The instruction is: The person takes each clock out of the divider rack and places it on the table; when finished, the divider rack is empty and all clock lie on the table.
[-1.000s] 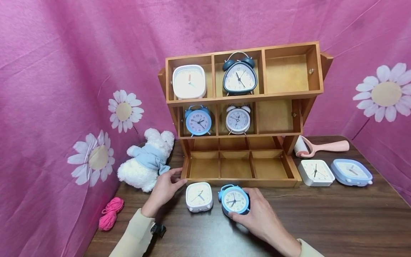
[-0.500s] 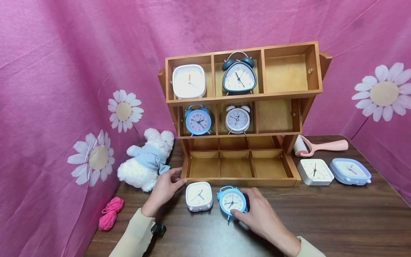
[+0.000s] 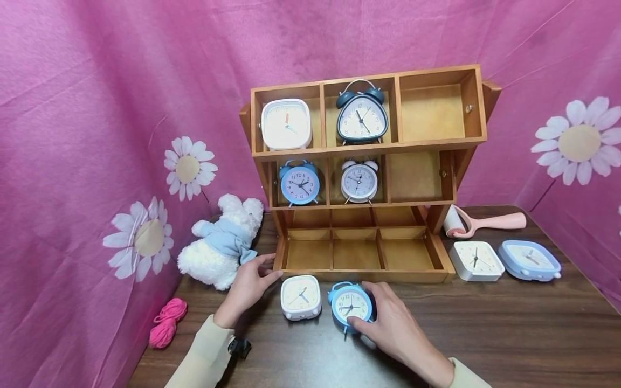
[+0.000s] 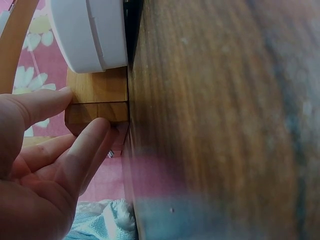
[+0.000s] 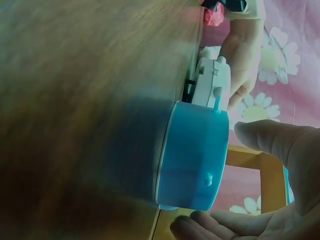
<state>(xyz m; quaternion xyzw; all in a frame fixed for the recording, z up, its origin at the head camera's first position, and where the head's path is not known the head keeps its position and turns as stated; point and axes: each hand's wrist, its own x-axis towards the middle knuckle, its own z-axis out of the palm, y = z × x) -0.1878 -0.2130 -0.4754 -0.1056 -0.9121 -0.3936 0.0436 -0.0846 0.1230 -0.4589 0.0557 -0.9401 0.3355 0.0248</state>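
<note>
My left hand (image 3: 248,285) grips the lower left front corner of the wooden shelf (image 3: 368,275); its thumb and fingers pinch the wood (image 4: 95,111) in the left wrist view. A white square clock (image 3: 301,297) lies just right of it. My right hand (image 3: 395,323) is at the right side of a light blue twin-bell clock (image 3: 351,306), which lies face up. In the right wrist view, the thumb (image 5: 265,137) stands slightly off this clock (image 5: 192,155), with the fingers (image 5: 215,223) close beside it.
Upper shelf rows hold a white clock (image 3: 286,124), a dark one (image 3: 361,118), a blue one (image 3: 299,184) and a small white one (image 3: 359,182). Plush toy (image 3: 223,242) and pink yarn (image 3: 167,323) lie left; roller (image 3: 495,221) and two clocks (image 3: 477,261) (image 3: 530,260) right.
The light blue twin-bell clock has shifted slightly left and turned a little since a second ago, the right thumb now over its lower face. My left hand has stayed on the shelf corner.
</note>
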